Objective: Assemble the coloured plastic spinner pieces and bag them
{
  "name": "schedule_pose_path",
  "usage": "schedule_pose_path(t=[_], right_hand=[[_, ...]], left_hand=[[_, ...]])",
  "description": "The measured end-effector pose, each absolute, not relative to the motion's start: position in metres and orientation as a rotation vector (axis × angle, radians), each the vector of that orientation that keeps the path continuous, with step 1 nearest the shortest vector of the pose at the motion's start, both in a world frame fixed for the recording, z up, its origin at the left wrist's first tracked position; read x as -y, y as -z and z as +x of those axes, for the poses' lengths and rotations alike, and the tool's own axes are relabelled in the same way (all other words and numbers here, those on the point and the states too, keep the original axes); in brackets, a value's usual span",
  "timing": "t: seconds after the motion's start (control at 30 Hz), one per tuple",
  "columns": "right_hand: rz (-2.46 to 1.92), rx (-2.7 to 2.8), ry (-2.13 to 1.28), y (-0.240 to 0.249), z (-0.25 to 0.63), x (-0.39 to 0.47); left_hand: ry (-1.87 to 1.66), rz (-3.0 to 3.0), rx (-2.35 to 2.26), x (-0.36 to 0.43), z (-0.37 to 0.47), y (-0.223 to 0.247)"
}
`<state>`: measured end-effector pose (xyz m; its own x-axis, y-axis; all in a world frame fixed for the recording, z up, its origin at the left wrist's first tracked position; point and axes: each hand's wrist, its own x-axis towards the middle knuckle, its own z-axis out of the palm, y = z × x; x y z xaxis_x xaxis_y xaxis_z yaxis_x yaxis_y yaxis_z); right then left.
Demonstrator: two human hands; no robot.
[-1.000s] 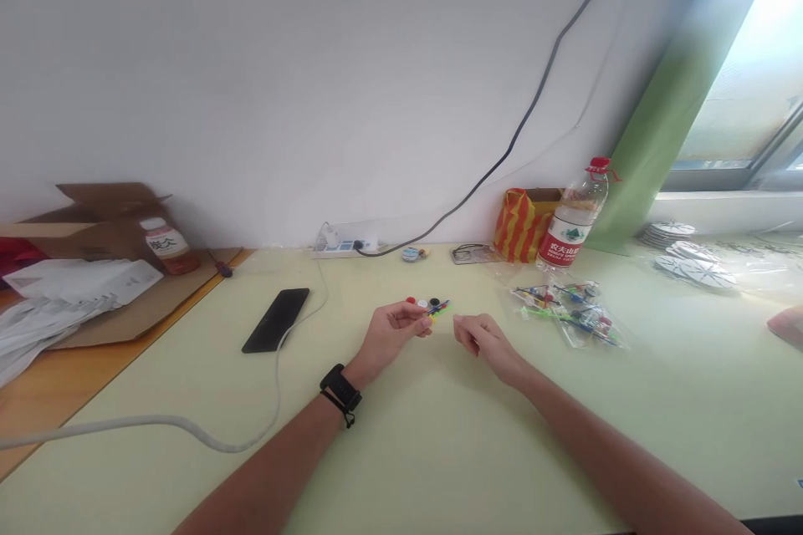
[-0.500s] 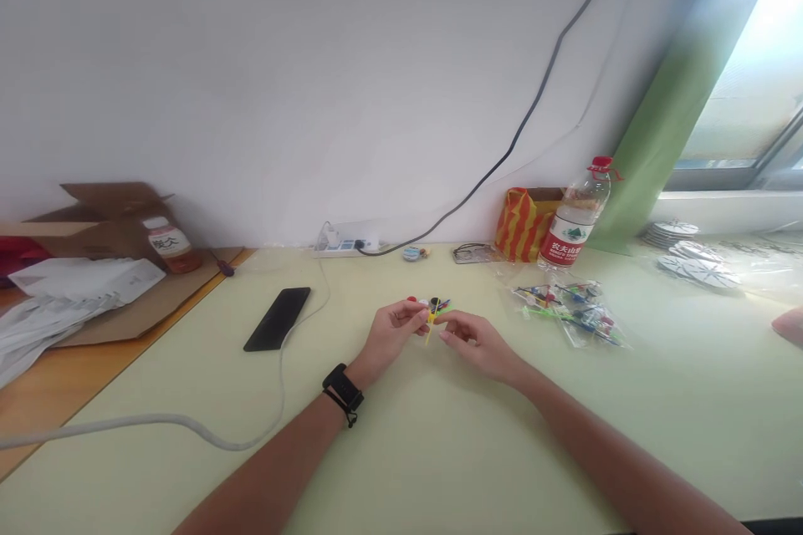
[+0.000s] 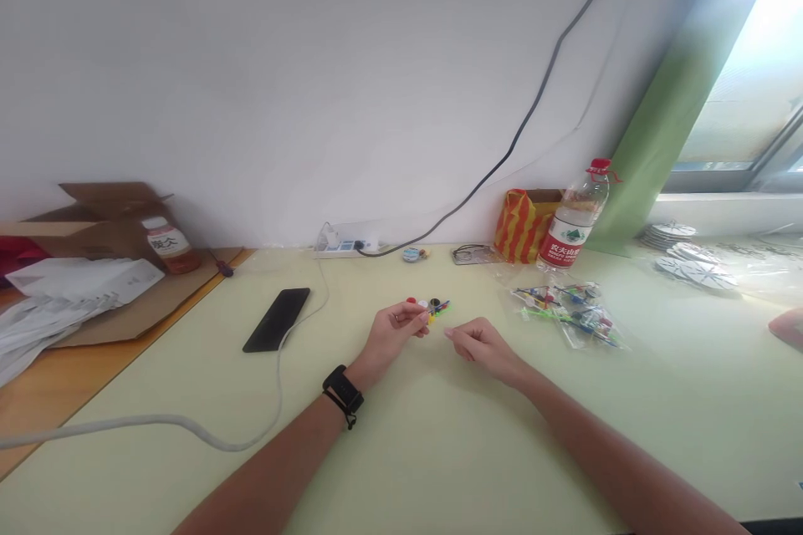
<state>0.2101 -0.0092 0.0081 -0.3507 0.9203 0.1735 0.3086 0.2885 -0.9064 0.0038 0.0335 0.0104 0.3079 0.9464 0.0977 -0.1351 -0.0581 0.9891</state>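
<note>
My left hand [image 3: 394, 333], with a black watch on its wrist, is closed in a pinch on a small yellow plastic piece [image 3: 432, 318] that shows at its fingertips. Just to the right, apart from it, my right hand [image 3: 486, 348] has thumb and curled fingers pressed together; what they hold, if anything, is hidden. Beyond the left fingertips lie small parts: a red one [image 3: 411, 300], a black ring-like one [image 3: 435, 303] and green and blue sticks [image 3: 444, 307]. The left hand partly covers this group.
Plastic bags of coloured parts [image 3: 580, 313] lie right of my hands. A black phone [image 3: 277, 320] and a white cable [image 3: 281, 384] are on the left. Along the wall stand a power strip [image 3: 345, 248], a striped bag [image 3: 519, 227] and a water bottle [image 3: 572, 221]. White discs [image 3: 696, 266] sit far right.
My right hand has drawn back from the left, a little to the right and down, and its fingers have curled in. The thin yellow stick between the hands no longer shows.
</note>
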Motion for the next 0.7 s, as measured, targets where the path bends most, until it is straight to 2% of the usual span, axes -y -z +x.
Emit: schedule_pose_path(t=[0.43, 0.7], right_hand=[[-1.053, 1.739, -1.110, -0.013, 0.204, 0.011], [-1.112, 1.804, -1.014, -0.004, 0.207, 0.007]], left_hand=[[-0.982, 1.443, -0.725, -0.027, 0.004, -0.009], [-0.969, 1.811, -0.668, -0.021, 0.006, -0.006]])
